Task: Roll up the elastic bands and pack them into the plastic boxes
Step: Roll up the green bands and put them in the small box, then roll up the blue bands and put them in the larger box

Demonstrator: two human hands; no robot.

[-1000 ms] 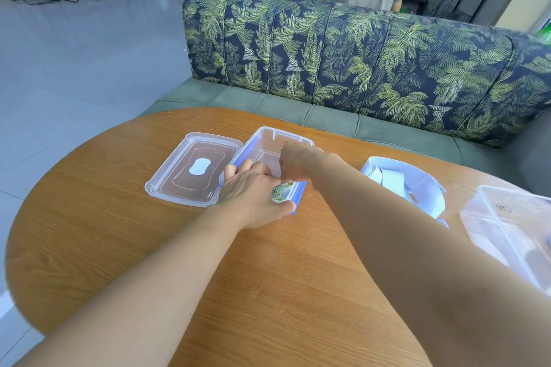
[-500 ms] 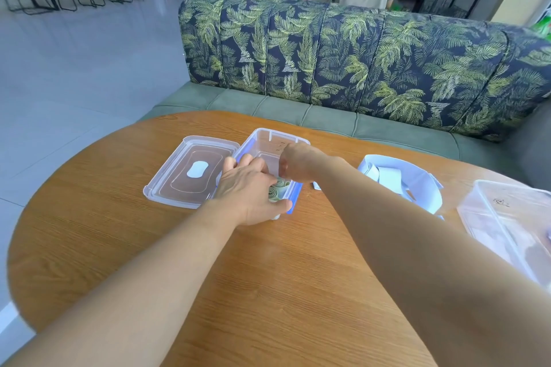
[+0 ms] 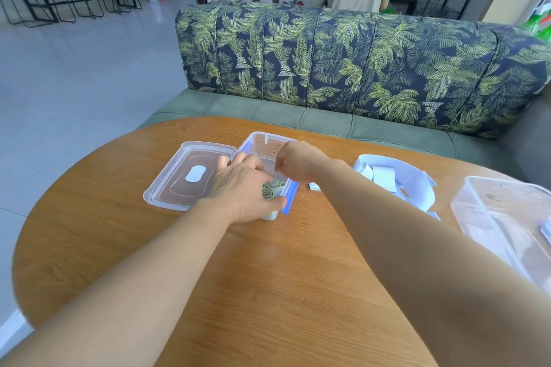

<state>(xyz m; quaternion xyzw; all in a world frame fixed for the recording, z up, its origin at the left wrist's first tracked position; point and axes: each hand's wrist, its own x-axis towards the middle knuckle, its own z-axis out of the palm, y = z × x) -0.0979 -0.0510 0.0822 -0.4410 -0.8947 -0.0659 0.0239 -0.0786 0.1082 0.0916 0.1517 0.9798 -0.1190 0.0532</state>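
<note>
Left hand (image 3: 241,185) lies across the plastic box (image 3: 269,143), fingers together, over rolled bands (image 3: 272,188); right hand (image 3: 298,161) above it, fingers curled, grasp indiscernible.

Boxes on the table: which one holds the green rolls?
The middle box, beside the lid: green rolls show between the left hand and right hand. The right-edge box shows none.
</note>
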